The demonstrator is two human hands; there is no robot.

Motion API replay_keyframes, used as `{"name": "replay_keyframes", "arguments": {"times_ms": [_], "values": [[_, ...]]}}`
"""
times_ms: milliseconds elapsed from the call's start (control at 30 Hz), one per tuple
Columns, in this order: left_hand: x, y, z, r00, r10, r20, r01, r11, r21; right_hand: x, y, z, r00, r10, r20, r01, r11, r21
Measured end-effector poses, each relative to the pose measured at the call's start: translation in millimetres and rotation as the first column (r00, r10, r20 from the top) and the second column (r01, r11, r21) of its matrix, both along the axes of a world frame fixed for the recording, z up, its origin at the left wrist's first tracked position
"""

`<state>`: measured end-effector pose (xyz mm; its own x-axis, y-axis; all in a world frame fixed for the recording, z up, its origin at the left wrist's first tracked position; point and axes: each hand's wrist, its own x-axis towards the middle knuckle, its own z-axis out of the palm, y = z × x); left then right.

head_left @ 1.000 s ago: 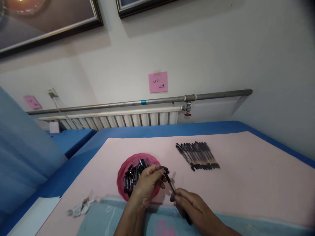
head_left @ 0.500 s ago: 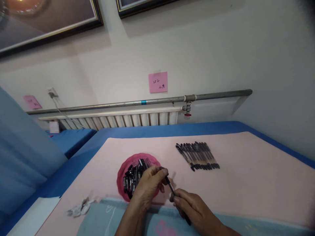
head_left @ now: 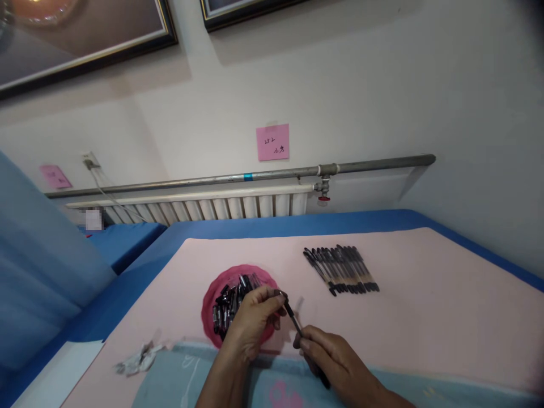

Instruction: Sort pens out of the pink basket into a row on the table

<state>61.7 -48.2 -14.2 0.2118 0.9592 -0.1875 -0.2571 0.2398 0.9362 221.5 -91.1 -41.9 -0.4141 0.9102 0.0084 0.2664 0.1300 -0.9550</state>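
A black-ended pen (head_left: 293,317) with a clear barrel slants between my two hands above the front of the pink sheet. My right hand (head_left: 334,358) is closed round its lower part, and the dark lower tip sticks out below the palm. At the upper end, the thumb and fingers of my left hand (head_left: 257,317) pinch the pen's dark top. Behind my left wrist stands a pink scalloped dish (head_left: 208,292) with a heap of short black pen parts (head_left: 228,306), partly hidden by that hand. A row of assembled black pens (head_left: 342,269) lies side by side farther back, to the right.
A crumpled white tissue (head_left: 140,358) lies left of the light blue cloth (head_left: 170,379) at the front edge. White paper (head_left: 59,371) is at the lower left. Behind the blue table edge (head_left: 289,225) are a radiator (head_left: 221,208) and a pipe (head_left: 374,165).
My left hand has shifted very slightly left and its fingertips have moved, so more of the pen's dark top shows. My right hand and the pen have hardly moved.
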Motion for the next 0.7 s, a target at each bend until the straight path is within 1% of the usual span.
{"name": "replay_keyframes", "arguments": {"times_ms": [100, 233, 300, 467, 600, 700], "values": [[1.0, -0.6, 1.5, 1.0, -0.004, 0.017, 0.004, 1.0, -0.016, -0.2, -0.7, 1.8, 1.0, -0.007, 0.005, 0.007, 1.0, 0.001], [2.7, -1.1, 2.2, 0.998, 0.025, -0.062, -0.023, 0.999, 0.024, 0.1, -0.6, 2.8, 0.999, 0.013, 0.033, -0.013, 1.0, 0.001], [2.3, -0.8, 2.0, 0.997, 0.03, -0.076, -0.028, 0.999, 0.03, 0.3, -0.2, 2.5, 0.999, 0.014, 0.033, -0.014, 1.0, -0.002], [1.7, -0.1, 3.1, 0.999, 0.012, -0.05, -0.012, 1.0, 0.004, -0.1, 0.4, 3.3, 0.999, -0.003, 0.039, 0.003, 1.0, -0.001], [2.8, -0.3, 3.6, 0.997, 0.034, -0.063, -0.032, 0.999, 0.033, -0.9, -0.9, 5.4, 0.999, 0.008, 0.039, -0.008, 1.0, 0.003], [2.0, -0.1, 3.3, 0.999, 0.036, -0.041, -0.035, 0.999, 0.04, -1.8, -2.8, 7.1, 1.0, 0.014, 0.025, -0.013, 1.0, -0.021]]}}
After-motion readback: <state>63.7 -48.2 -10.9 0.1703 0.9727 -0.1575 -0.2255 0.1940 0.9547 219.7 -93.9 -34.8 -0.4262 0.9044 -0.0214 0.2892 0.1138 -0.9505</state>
